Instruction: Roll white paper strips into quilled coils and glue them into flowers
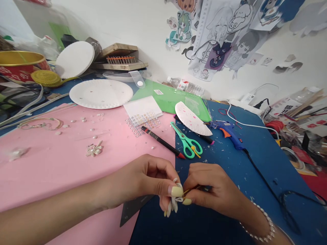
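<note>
Both my hands meet low in the middle, over the line where the pink sheet (63, 160) meets the blue mat (255, 163). My left hand (143, 182) pinches a small cream looped ribbon piece (176, 200) between thumb and fingers. My right hand (214, 190) is closed in a pinch on the same piece from the right, with a thin golden strand showing at its fingertips. A pearl bracelet (263, 224) is on my right wrist. A finished-looking cream ribbon flower (94, 149) lies on the pink sheet to the left.
Beyond my hands lie a red-tipped black pencil (163, 142), green scissors (187, 143), a folded paper plate (192, 119), a blue glue gun (228, 131) with its black cord, a sticker-gem sheet (144, 117), a white paper plate (100, 93) and a water bottle (186, 85). Clutter lines both sides.
</note>
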Available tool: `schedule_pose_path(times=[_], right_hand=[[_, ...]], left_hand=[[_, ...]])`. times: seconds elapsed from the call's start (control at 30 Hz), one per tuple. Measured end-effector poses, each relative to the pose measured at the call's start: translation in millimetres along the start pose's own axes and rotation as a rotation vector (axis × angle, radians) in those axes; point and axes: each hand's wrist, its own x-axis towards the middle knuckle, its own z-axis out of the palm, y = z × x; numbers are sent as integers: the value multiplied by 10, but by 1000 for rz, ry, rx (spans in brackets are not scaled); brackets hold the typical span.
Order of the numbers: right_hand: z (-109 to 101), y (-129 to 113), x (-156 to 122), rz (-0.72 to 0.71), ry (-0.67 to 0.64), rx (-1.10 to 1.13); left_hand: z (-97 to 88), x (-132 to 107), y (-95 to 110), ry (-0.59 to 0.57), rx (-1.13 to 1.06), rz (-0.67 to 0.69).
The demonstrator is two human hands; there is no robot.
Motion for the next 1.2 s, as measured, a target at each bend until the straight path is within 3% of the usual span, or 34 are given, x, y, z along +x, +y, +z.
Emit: schedule_pose_path(times=[0.2, 0.37, 0.7, 1.2], right_hand=[[24, -39, 11, -8, 196, -165], [34, -61, -7, -25, 206, -191], [16, -8, 14, -110, 116, -140], [-7, 36, 28, -102, -23, -12]], left_hand=[[-10, 12, 37, 71, -29, 18], [7, 10, 29, 89, -35, 12], [11, 7, -15, 97, 33, -1], [14, 25, -37, 33, 30, 3]])
